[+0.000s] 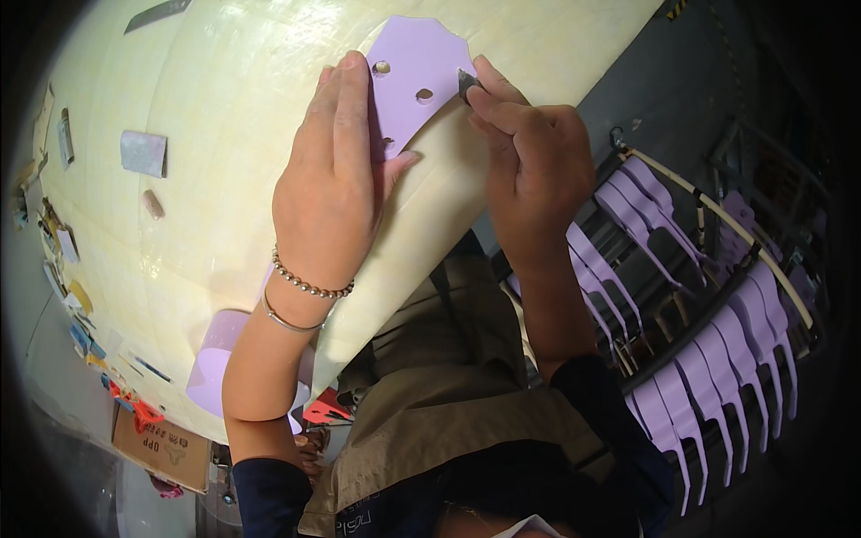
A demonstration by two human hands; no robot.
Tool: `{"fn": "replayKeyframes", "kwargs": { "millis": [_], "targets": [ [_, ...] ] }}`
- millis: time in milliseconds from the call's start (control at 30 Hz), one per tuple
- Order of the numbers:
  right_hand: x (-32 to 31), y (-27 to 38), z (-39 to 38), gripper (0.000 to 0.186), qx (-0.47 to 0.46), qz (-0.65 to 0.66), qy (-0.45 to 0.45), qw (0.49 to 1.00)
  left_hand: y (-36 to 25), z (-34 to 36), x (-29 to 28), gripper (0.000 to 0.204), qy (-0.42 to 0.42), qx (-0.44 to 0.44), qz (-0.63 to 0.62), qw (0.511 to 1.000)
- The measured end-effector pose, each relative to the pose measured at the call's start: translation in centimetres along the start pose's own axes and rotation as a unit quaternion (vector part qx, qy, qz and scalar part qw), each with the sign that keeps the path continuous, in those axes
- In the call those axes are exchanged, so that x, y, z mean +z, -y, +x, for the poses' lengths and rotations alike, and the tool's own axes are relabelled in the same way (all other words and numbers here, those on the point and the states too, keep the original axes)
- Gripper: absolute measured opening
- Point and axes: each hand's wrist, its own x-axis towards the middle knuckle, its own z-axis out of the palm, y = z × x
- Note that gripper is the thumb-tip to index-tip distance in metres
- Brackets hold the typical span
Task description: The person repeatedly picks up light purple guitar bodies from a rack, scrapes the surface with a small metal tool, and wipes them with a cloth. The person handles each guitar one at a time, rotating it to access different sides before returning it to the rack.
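Observation:
My left hand (pixel 327 170) grips the left edge of a flat lilac piece (pixel 408 67) with rounded holes through it. Its fingers lie along that edge and the thumb is at the lower end. At the piece's right edge, my right hand (pixel 538 152) pinches a small dark grey pointed bit (pixel 467 85). That bit touches the edge or sits very close to it; its kind I cannot make out. A curved lilac part (pixel 213 363) lies on the table beside my left forearm, which partly hides it.
The pale yellow table (pixel 224 108) carries a grey folded sheet (pixel 143 154), a small pinkish block (pixel 153 204) and a dark flat strip (pixel 157 14). Several small tools line its left edge, near a cardboard box (pixel 161 448). At right, a rack (pixel 717 197) bears several lilac curved parts (pixel 708 377).

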Motion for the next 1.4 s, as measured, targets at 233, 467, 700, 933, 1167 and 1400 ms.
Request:
{"fn": "replayKeyframes", "kwargs": {
  "millis": [233, 467, 700, 933, 1167, 1400],
  "targets": [
    [0.44, -0.64, -0.14, 0.005, -0.058, -0.066, -0.023, 0.996, 0.26, 0.01, 0.22, 0.074, -0.009, 0.014, 0.003, 1.000],
    [0.50, -0.75, -0.04, 0.007, -0.021, -0.001, -0.032, 0.999, 0.13, 0.05, 0.10, 0.074, -0.005, 0.011, 0.003, 1.000],
    [0.45, -0.71, -0.17, 0.012, -0.039, -0.024, -0.019, 0.999, 0.45, 0.03, 0.33, 0.075, -0.017, 0.027, 0.008, 0.999],
    [0.36, -0.86, -0.62, 0.011, -0.026, 0.014, -0.007, 1.000, 0.40, 0.06, 0.29, 0.076, -0.025, 0.034, 0.008, 0.999],
    [0.07, -0.33, -0.75, 0.010, -0.062, -0.094, 0.008, 0.994, 0.37, 0.06, 0.32, 0.076, -0.025, 0.035, 0.015, 0.999],
    [-0.16, -0.62, -0.36, 0.009, -0.056, -0.040, 0.021, 0.997, 0.33, -0.03, 0.29, 0.076, -0.012, 0.019, 0.008, 1.000]
  ]
}}
